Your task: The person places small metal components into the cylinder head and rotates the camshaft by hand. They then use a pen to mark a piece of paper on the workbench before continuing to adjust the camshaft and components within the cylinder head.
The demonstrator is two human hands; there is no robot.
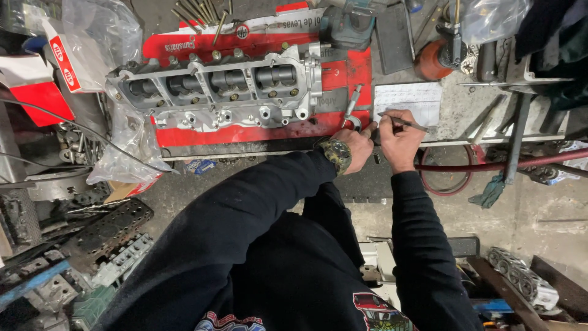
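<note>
The right hand (399,142) was closed around a pen (402,121), its fingers pinched on the shaft and the tip pointing toward 9 o'clock. The hand rested at the 6 o'clock edge of a sheet of lined paper (411,100) lying on the desk (465,110). The left hand (358,146), a watch (334,153) on its wrist, lay just beside the right at its 9 o'clock side. Its fingers were curled narrow and touched the frame end of a micrometer (352,110); whether they gripped it could not be told. The micrometer lay tilted on a red box (343,73), its handle pointing toward 12 o'clock. At 9 o'clock from both hands, well apart, a cylinder head (220,89) sat flat on the same box. A drill (346,27) lay at 12 o'clock from the micrometer. A red hose (490,164) ran at 3 o'clock from the right hand, below the desk edge. Clear bags (125,153) hung at the 9 o'clock end of the head.
</note>
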